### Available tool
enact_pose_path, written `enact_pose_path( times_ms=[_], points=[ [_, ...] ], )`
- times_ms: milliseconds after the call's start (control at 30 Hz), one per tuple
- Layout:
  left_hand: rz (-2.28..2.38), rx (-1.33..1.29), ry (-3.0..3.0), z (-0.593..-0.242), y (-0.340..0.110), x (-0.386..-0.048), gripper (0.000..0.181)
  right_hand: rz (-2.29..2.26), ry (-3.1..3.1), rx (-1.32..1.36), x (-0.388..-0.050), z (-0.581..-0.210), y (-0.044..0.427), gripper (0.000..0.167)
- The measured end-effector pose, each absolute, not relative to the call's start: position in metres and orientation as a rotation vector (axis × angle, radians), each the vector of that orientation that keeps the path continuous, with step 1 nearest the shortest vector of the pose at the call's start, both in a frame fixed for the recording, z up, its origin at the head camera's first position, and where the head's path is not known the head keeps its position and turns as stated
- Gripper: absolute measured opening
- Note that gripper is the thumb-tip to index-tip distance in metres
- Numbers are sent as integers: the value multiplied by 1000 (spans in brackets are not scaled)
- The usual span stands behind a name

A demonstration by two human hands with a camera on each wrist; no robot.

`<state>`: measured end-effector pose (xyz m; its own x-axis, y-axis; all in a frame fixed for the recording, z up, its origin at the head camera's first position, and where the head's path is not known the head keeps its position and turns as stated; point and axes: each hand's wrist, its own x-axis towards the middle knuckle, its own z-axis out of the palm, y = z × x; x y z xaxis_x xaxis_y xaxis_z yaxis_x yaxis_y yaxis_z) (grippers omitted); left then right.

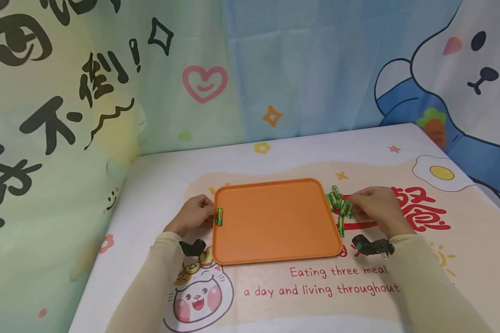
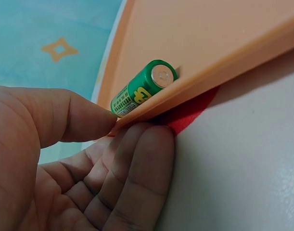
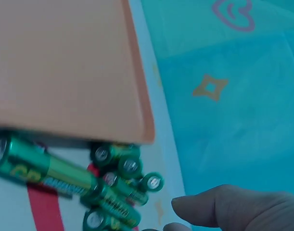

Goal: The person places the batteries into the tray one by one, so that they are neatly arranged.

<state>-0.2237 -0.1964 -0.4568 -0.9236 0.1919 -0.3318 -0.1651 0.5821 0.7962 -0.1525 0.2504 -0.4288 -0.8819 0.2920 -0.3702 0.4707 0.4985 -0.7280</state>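
An orange tray [image 1: 275, 222] lies on the table. One green battery [image 1: 219, 216] lies inside it against the left rim, lengthwise along the edge. My left hand [image 1: 194, 214] pinches the tray's left rim beside this battery; in the left wrist view the thumb is at the rim's top and the fingers curl beneath it. Just right of the tray lies a loose pile of several green batteries [image 3: 120, 185]. My right hand [image 1: 377, 208] is over the right side of that pile, its thumb [image 3: 199, 207] extended and apart from the batteries. Its other fingers are mostly hidden.
The table [image 1: 158, 180] has a printed cover with red lettering, a fried egg and a cartoon cat. Behind it hangs a printed curtain [image 1: 308, 69]. A black wrist camera [image 1: 371, 245] sits on the right wrist, another on the left.
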Motion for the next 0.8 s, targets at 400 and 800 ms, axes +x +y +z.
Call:
enact_pose_path(
  times_ms=[400,800],
  points=[
    [1263,38,2447,-456,-197,-223,13,-1248,2570,666,-155,-440,257,44],
    [1278,-4,2436,-456,-195,-224,14,-1136,2574,660,-159,-443,256,41]
  ],
)
